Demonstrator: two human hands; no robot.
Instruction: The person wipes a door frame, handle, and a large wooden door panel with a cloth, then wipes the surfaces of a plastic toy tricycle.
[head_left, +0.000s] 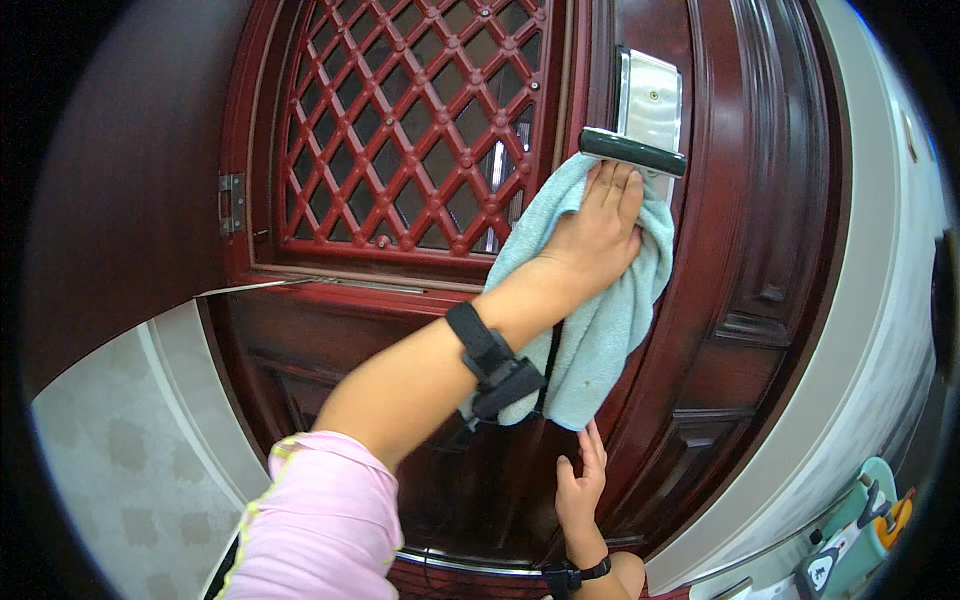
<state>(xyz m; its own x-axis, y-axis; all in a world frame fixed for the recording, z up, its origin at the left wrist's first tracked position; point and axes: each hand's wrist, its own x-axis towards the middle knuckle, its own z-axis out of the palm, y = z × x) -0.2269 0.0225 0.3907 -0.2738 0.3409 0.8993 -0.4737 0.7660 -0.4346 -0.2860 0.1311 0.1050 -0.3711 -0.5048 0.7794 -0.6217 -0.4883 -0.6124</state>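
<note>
A light blue towelling cloth (600, 330) hangs in folds over the lock side of a dark red door (480, 480). My left hand (600, 217) holds it against the metal handle plate (651, 97), fingers just below the black lever handle (634, 152). The cloth covers the plate's lower part. Lower down, my right hand (583, 480) is raised with its thumb apart from the fingers. Its fingertips reach the cloth's bottom edge; whether they touch it I cannot tell. Both wrists wear black straps.
A red lattice grille (420, 127) fills the door's upper opening. Its hinged panel (135, 165) stands swung out to the left, with a metal stay arm (255, 286) below. At lower right is a pale green bucket (844, 540) with a tool handle across it.
</note>
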